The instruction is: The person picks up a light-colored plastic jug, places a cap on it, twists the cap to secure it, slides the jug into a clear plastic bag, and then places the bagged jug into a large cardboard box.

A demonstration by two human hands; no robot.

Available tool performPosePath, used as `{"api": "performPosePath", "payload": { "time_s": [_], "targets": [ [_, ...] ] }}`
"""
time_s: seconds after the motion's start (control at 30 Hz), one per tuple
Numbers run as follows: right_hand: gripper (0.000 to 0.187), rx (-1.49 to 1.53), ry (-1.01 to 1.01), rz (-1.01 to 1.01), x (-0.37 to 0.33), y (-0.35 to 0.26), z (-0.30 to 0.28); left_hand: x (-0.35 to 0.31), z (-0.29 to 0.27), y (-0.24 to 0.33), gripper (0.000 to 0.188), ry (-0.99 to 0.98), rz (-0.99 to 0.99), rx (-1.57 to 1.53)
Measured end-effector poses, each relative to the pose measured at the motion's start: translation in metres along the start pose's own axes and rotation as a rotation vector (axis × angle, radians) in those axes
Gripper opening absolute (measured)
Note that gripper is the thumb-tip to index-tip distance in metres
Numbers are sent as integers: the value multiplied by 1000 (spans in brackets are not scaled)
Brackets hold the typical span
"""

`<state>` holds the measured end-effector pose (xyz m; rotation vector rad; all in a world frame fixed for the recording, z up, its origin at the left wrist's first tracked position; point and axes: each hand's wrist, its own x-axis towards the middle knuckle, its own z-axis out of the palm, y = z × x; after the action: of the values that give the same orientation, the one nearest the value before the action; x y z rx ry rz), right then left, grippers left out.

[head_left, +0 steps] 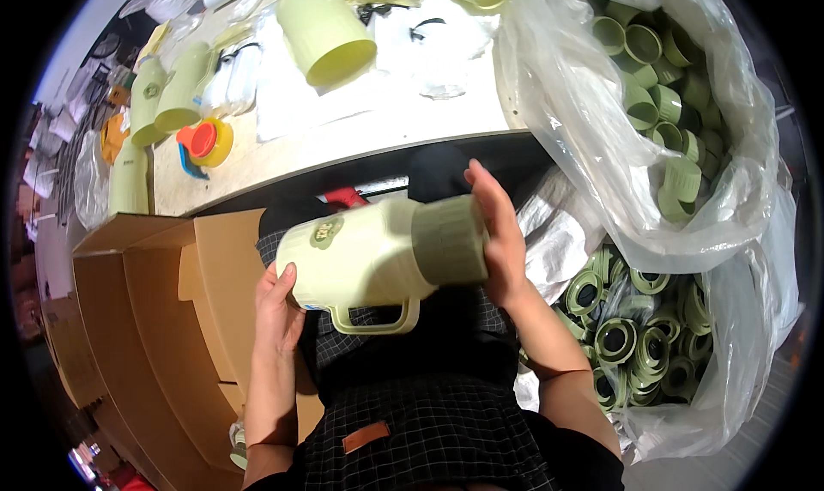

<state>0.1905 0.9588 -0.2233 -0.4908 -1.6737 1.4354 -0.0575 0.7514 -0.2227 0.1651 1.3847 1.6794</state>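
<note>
A pale green insulated jug [360, 255] lies sideways above my lap, its loop handle [378, 328] pointing toward me. A darker green ribbed cap [446, 240] covers its right end, and a small round emblem is on its body. My left hand [279, 311] is closed around the jug's base end. At the other end my right hand [502, 233] lies against the cap's end face with its fingers stretched out; the contact side of its palm is hidden.
An open cardboard box [163, 319] stands at my left. The worktable [300, 156] ahead carries several pale green jug bodies [326, 40] and red and yellow tape rolls [210, 141]. At right, plastic bags hold green cups [665, 105] and ring-shaped lids [616, 341].
</note>
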Motion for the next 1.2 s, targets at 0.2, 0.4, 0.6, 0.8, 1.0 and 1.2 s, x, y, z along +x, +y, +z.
{"api": "performPosePath", "payload": {
  "time_s": [0.2,0.4,0.6,0.8,1.0,1.2],
  "targets": [
    [44,358,365,422,-30,13,34,-24,38,24,25,354,803,472],
    [49,60,34,563,-83,-9,24,-19,80,101,50,-603,1341,1177],
    [34,-1076,678,664,-165,61,-195,17,78,-7,67,-343,527,998],
    [80,-1616,-312,1355,-215,102,-263,0,51,-15,44,-453,460,934],
    [32,-1611,-753,1258,-193,47,-232,10,35,-19,43,-526,301,717],
    [19,-892,-84,968,-103,-24,-203,12,28,-27,41,-520,248,611]
  ]
}}
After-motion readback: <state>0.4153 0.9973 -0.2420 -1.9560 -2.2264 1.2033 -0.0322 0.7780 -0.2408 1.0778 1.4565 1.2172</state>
